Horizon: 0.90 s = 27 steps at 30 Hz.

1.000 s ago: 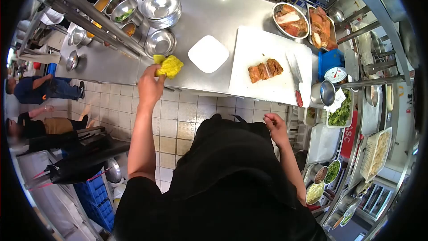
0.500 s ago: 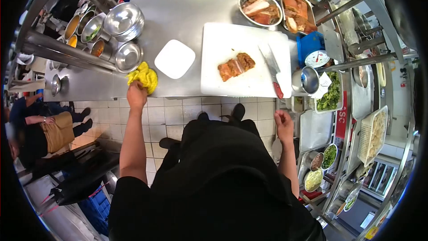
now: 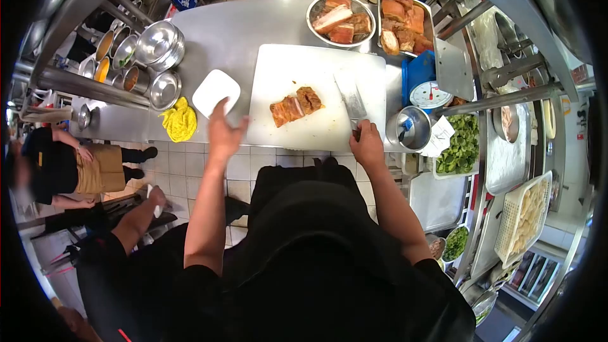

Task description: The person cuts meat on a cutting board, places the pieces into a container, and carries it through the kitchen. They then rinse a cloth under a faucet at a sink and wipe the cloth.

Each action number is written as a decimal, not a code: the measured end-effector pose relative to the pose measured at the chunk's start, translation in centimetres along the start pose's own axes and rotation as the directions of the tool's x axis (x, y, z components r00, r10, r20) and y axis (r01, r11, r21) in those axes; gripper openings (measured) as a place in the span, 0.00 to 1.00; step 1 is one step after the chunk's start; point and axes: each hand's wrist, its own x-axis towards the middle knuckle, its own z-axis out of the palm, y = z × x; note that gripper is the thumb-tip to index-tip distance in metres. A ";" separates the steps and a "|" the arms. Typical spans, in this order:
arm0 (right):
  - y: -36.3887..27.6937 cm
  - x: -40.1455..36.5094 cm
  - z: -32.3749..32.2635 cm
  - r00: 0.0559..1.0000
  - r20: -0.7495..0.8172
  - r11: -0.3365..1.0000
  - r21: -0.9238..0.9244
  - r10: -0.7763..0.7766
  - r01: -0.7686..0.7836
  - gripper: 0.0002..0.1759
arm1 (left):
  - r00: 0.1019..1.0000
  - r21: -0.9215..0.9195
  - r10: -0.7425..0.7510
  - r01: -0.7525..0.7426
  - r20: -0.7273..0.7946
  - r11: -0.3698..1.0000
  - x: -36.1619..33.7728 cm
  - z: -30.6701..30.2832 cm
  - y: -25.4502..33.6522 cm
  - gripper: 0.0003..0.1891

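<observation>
On the white cutting board [image 3: 316,66] lies a knife, its wide blade [image 3: 349,96] pointing away from me. My right hand [image 3: 367,142] is wrapped round its handle at the board's front edge. Cut pieces of browned meat [image 3: 296,107] rest mid-board, with small crumbs about them. My left hand [image 3: 226,133] holds nothing; its fingers are spread, and their tips overlap the near edge of a square white plate [image 3: 215,88] left of the board. A crumpled yellow cloth [image 3: 180,120] lies farther left on the steel table.
A bowl of meat [image 3: 342,20] and a tray of meat [image 3: 405,22] stand behind the board. To the right are a blue scale [image 3: 421,79], a steel pot [image 3: 409,128] and leafy greens [image 3: 459,142]. Steel bowls [image 3: 158,44] crowd the left. Two other people [image 3: 98,168] [image 3: 126,231] are at left.
My left hand has let go of the yellow cloth and moved right to the plate. My right hand has reached forward and taken the knife's handle. Another person has come in at lower left.
</observation>
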 end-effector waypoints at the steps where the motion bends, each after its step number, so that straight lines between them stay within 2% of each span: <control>1: 0.0 0.5 -0.1 1.000 0.006 1.000 0.003 -0.002 0.002 0.21 | 0.991 0.001 0.094 -0.095 0.097 0.996 0.3 1.0 3.9 0.39; 2: -0.2 1.0 -0.4 0.999 0.035 0.999 0.015 0.031 -0.031 0.21 | 0.962 -0.008 0.189 -0.191 0.195 0.982 0.9 2.3 6.9 0.42; 4: 0.4 1.5 -0.4 0.998 0.033 0.997 0.054 0.053 -0.055 0.24 | 0.901 0.117 0.068 -0.130 0.428 0.985 2.3 6.2 9.0 0.57; 5: 0.7 1.4 -0.6 0.998 0.032 0.997 0.056 0.058 -0.060 0.24 | 0.899 0.117 0.071 -0.134 0.432 0.984 2.8 7.6 9.9 0.57; 7: 0.8 1.5 -1.0 0.974 0.097 0.933 0.282 0.203 -0.222 0.24 | 0.814 0.307 -0.030 -0.184 0.580 0.934 3.9 9.9 11.0 0.61; 8: 0.4 1.4 -1.6 0.975 0.085 0.933 0.285 0.205 -0.221 0.24 | 0.800 0.329 -0.039 -0.201 0.599 0.923 4.5 10.6 11.4 0.60; 9: 0.1 0.9 -2.1 0.974 0.068 0.914 0.337 0.214 -0.224 0.22 | 0.801 0.325 -0.025 -0.215 0.599 0.921 4.9 10.8 11.3 0.60; 11: -1.2 -0.6 -3.0 0.970 0.043 0.888 0.395 0.239 -0.236 0.21 | 0.793 0.272 -0.022 -0.183 0.609 0.945 5.2 10.7 11.2 0.54; 12: -2.2 -1.3 -3.4 0.979 0.062 0.882 0.425 0.194 -0.202 0.18 | 0.841 0.186 0.053 -0.180 0.539 0.966 4.7 10.7 10.5 0.46; 14: -4.6 -2.7 -3.5 0.992 0.057 0.871 0.475 0.115 -0.128 0.14 | 0.835 0.132 0.116 -0.219 0.537 0.967 4.6 10.4 9.3 0.44; 15: -5.9 -2.8 -3.4 0.991 0.051 0.872 0.471 0.127 -0.135 0.14 | 0.834 0.086 0.163 -0.243 0.527 0.966 4.5 10.2 8.9 0.41; 16: -7.1 -2.9 -3.2 0.995 0.061 0.892 0.440 0.083 -0.101 0.13 | 0.829 0.076 0.169 -0.245 0.532 0.966 4.2 10.2 8.2 0.41; 18: -9.0 -2.4 -2.4 0.998 0.061 0.931 0.365 -0.003 -0.020 0.12 | 0.848 0.003 0.302 -0.338 0.436 0.941 3.7 10.4 6.8 0.34; 19: -9.7 -2.1 -2.0 0.998 0.059 0.935 0.355 -0.004 -0.017 0.12 | 0.849 -0.005 0.304 -0.335 0.431 0.942 3.6 10.7 6.3 0.34; 21: -10.6 -1.6 -1.5 0.996 0.092 0.949 0.314 -0.019 -0.010 0.13 | 0.836 -0.066 0.377 -0.384 0.399 0.921 3.4 10.8 5.5 0.28; 25: -11.0 -0.9 -0.6 0.991 0.125 0.978 0.205 -0.047 0.021 0.13 | 0.829 -0.118 0.391 -0.377 0.399 0.919 3.4 10.9 4.6 0.26; 27: -10.7 -0.4 0.2 0.986 0.157 0.998 0.043 -0.051 0.045 0.13 | 0.835 -0.109 0.401 -0.390 0.376 0.914 3.4 11.1 4.3 0.27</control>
